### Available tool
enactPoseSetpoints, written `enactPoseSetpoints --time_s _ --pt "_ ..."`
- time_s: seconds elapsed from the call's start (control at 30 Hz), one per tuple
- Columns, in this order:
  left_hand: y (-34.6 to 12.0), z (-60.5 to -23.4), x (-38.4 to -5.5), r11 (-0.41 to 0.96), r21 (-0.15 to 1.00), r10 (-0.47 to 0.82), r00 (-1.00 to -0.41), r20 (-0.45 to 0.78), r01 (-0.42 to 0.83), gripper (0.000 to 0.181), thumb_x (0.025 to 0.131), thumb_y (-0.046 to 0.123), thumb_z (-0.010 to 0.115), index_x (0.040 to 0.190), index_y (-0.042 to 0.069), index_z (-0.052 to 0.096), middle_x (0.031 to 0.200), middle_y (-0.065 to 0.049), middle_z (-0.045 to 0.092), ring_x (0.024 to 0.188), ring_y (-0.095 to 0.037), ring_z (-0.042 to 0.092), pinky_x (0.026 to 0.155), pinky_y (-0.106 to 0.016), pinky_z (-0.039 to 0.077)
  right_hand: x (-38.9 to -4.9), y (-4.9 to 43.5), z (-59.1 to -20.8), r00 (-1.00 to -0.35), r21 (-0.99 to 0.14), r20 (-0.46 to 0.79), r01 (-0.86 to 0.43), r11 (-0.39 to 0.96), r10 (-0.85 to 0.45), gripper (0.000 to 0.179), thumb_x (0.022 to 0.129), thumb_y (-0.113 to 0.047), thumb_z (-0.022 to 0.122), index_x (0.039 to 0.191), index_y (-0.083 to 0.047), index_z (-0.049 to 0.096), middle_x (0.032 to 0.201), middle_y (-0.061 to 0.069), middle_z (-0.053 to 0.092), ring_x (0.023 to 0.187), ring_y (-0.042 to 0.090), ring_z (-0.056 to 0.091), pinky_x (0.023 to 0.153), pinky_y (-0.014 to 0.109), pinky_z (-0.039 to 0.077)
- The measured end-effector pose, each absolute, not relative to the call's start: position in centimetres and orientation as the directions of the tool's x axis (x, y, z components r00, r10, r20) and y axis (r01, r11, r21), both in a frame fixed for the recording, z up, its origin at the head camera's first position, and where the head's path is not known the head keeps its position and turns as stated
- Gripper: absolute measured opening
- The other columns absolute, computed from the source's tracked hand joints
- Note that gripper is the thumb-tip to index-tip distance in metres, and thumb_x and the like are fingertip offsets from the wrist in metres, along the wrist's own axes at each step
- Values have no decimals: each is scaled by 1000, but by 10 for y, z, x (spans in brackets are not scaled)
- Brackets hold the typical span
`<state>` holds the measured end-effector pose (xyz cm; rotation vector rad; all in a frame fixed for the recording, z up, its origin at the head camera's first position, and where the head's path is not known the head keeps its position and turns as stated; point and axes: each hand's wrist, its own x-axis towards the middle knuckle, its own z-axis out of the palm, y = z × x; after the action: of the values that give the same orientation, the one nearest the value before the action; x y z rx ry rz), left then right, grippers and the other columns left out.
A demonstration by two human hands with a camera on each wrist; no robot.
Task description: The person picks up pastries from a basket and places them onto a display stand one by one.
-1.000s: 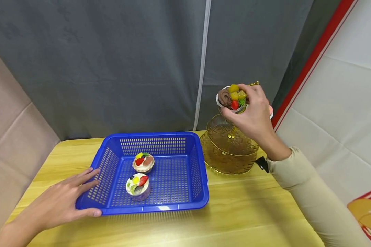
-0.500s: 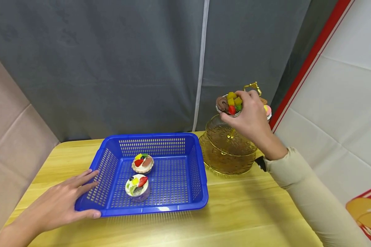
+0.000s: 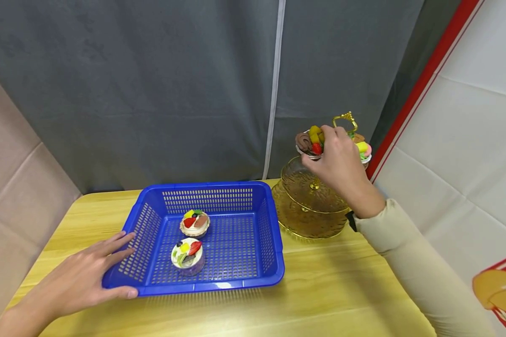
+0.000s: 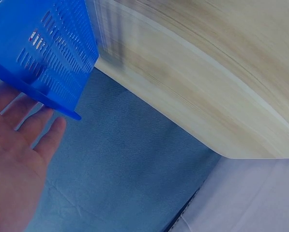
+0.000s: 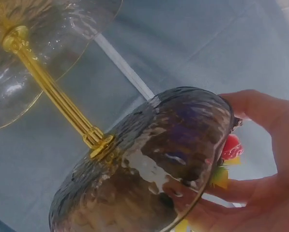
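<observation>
My right hand (image 3: 341,164) has its thumb and fingers around a fruit-topped chocolate cream tart (image 3: 304,142) at the top tier of a gold-stemmed glass cake stand (image 3: 312,199). From below, the right wrist view shows thumb and fingers at that tier's rim, a red strawberry (image 5: 231,146) between them; the tier hides part of the tart. A pink-and-yellow dessert (image 3: 366,149) is beyond the hand. My left hand (image 3: 82,271) lies with extended fingers on the left rim of a blue basket (image 3: 219,285), thumb at its front corner.
Inside the basket are a fruit tart (image 3: 195,224) and a round fruit-topped cream cup (image 3: 187,256). The stand's gold handle (image 3: 346,120) rises behind the right hand. A grey curtain (image 3: 173,93) closes off the back, and a white panel (image 3: 459,140) stands to the right.
My right hand has lowered the chocolate tart to the stand's top tier, then shifted slightly, its fingers now covering more of the fruit. The left hand stays on the basket.
</observation>
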<state>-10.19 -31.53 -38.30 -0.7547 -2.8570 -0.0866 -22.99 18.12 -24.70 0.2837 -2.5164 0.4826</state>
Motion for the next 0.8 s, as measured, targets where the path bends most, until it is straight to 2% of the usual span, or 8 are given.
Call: enactPoseSetpoints --time_s 0.1,0.3,0.47,0.67,0.8 --pt "-315 -382 -102 873 8 479 -859 183 489 89 69 76 71 122 5 71 145 -17 50 122 -47 54 85 -63 50 -230 181 -248 -807 -253 582 -298 920 -101 58 81 -23 76 120 15 55 116 33 51 86 43 58 74 58 54" --pt "-315 -382 -101 876 10 474 -863 177 483 89 69 76 71 122 5 71 145 -17 50 122 -48 54 85 -63 49 -231 181 -250 -761 -186 632 -332 925 -146 56 81 -21 77 117 15 54 104 29 53 87 40 54 75 56 53" --pt "-315 -383 -101 870 9 483 -855 192 493 88 69 75 72 121 4 71 144 -17 51 122 -47 54 85 -62 50 -228 180 -252 -748 -176 648 -329 928 -142 52 81 -20 78 114 12 54 110 31 53 95 42 54 80 56 52" --pt "-315 -381 -101 869 9 485 -855 183 494 88 70 76 71 121 4 71 145 -17 51 122 -47 54 86 -62 50 -224 180 -250 -687 -139 709 -358 924 -159 61 80 -21 78 128 9 54 121 32 53 108 45 55 88 57 51" --pt "-315 -381 -101 867 8 488 -853 183 498 88 70 76 71 120 4 71 144 -18 51 122 -47 54 86 -62 50 -220 177 -246 -641 -95 736 -417 904 -219 71 80 -24 79 140 2 51 129 29 53 119 44 53 100 55 45"
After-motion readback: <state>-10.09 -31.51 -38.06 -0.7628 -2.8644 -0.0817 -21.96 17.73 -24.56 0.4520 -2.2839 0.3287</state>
